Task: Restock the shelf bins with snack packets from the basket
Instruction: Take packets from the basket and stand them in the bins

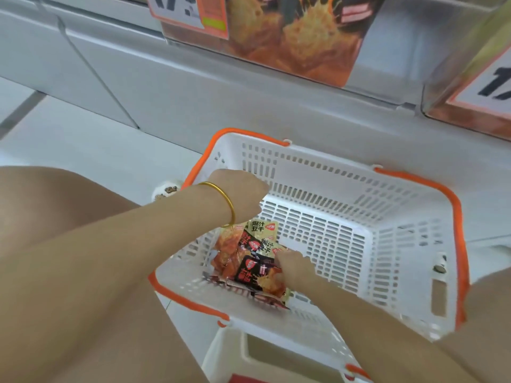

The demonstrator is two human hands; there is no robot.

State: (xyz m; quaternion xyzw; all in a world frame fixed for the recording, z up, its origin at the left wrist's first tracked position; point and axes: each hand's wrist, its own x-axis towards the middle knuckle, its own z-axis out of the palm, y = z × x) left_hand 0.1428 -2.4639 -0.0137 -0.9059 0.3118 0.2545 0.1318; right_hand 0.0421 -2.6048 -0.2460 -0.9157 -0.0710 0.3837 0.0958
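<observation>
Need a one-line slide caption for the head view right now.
Both hands reach into the white basket: right hand on the snack packets, left hand above them.

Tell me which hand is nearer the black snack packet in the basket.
Right. The right hand touches the black snack packet at its right edge; the left hand is further off, above the packet pile, by the basket wall.

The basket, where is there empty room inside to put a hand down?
The basket floor is bare on the right, between the far wall and the near rim. The left corner is crowded: snack packets piled there, the right hand on them, the left hand above.
</observation>
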